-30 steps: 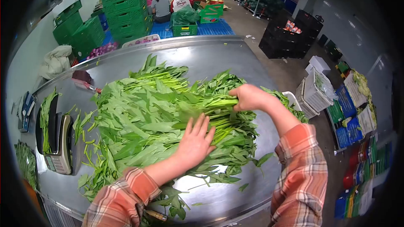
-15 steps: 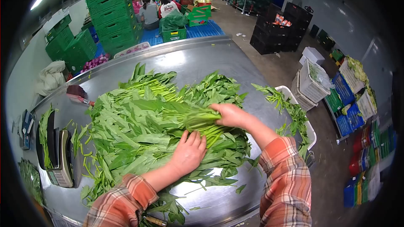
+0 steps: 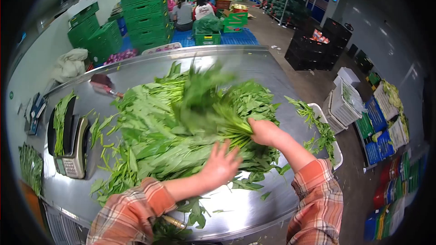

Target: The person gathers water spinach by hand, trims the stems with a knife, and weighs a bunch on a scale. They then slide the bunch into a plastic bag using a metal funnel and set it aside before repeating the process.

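My right hand (image 3: 265, 133) is closed round the stems of a bunch of water spinach (image 3: 231, 119), whose leafy end points up and left and is blurred by motion. Below it, my left hand (image 3: 220, 165) has its fingers spread over the near side of a big heap of water spinach (image 3: 150, 131), apart from the held bunch. The heap lies on a metal table (image 3: 245, 59), with its leaves mostly toward me and cut stems showing at the back.
On the left stands a scale (image 3: 75, 163) bearing a few stems. A wooden handle (image 3: 174, 221) lies by the near edge, and a dark red object (image 3: 102, 81) at the back left. At the right is a white basket (image 3: 338, 149) with greens. Green crates (image 3: 143, 13) and seated people are beyond.
The bunch in my right hand has swung from lying leftward to leaves up. My left hand has moved away from the stems, its fingers spreading. The view has shifted slightly.
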The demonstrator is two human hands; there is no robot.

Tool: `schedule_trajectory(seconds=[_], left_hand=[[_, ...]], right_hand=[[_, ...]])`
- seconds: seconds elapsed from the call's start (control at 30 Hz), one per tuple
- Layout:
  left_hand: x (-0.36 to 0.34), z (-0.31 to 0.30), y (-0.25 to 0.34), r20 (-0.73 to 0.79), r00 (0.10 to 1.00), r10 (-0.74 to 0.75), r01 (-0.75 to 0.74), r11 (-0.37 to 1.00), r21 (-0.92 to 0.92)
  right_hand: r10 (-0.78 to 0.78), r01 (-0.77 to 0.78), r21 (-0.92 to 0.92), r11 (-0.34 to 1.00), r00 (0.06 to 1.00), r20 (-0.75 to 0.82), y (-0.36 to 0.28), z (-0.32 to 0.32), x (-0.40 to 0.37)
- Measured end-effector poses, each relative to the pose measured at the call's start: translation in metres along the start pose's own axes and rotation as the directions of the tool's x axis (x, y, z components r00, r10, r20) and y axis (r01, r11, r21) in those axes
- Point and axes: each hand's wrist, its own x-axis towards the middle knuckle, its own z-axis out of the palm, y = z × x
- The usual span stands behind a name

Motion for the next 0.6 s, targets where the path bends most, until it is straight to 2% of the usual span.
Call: schedule_trajectory(seconds=[0.07,0.13,0.17,0.2,0.27,0.33,0.37,0.4,0.43,0.47,0.5,0.53,0.6], left_hand=[[-0.034,-0.036,0.016,-0.065,0.984,0.169,-0.18,0.953,-0.244],[-0.049,-0.093,0.013,-0.13,0.979,0.156,-0.185,0.947,-0.262],[-0.052,-0.13,0.006,-0.193,0.973,0.125,-0.161,0.97,-0.182],[-0.053,-0.168,-0.004,-0.248,0.965,0.09,-0.12,0.987,-0.108],[-0.065,-0.223,-0.024,-0.361,0.927,-0.099,0.076,0.994,-0.078],[-0.1,-0.255,-0.069,-0.019,0.998,-0.061,0.061,0.998,0.001],[-0.115,-0.268,-0.086,0.329,0.94,-0.088,0.205,0.918,-0.34],[-0.134,-0.279,-0.097,0.609,0.793,0.024,0.418,0.705,-0.572],[-0.163,-0.263,-0.11,0.553,0.824,0.119,0.351,0.659,-0.665],[-0.196,-0.251,-0.111,0.448,0.891,0.079,0.359,0.482,-0.799],[-0.228,-0.241,-0.102,0.463,0.886,-0.039,0.458,0.24,-0.856],[-0.257,-0.234,-0.089,0.495,0.856,-0.145,0.498,-0.023,-0.867],[-0.299,-0.231,-0.066,0.64,0.745,-0.187,0.561,-0.343,-0.753]], right_hand=[[0.072,-0.076,-0.13,0.989,0.997,-0.037,-0.021,-0.01,-0.008],[-0.157,0.061,-0.311,0.948,0.942,-0.295,-0.058,-0.045,-0.027],[-0.319,0.155,-0.419,0.895,0.878,-0.356,-0.086,-0.064,-0.04],[-0.477,0.241,-0.518,0.821,0.788,-0.389,-0.12,-0.081,-0.053],[-0.648,0.304,-0.706,0.64,0.707,-0.284,-0.188,-0.102,-0.076],[-0.776,0.394,-0.738,0.548,0.568,-0.273,-0.241,-0.101,-0.086],[-0.811,0.433,-0.735,0.521,0.52,-0.268,-0.261,-0.093,-0.084],[-0.84,0.458,-0.739,0.494,0.473,-0.267,-0.281,-0.087,-0.082],[-0.863,0.467,-0.751,0.466,0.428,-0.269,-0.3,-0.084,-0.079],[-0.886,0.494,-0.747,0.446,0.361,-0.291,-0.318,-0.077,-0.071],[-0.902,0.517,-0.742,0.427,0.299,-0.311,-0.336,-0.062,-0.059],[-0.914,0.536,-0.74,0.405,0.239,-0.327,-0.353,-0.047,-0.049],[-0.943,0.699,-0.639,0.32,0.299,-0.144,-0.387,-0.02,-0.037]])
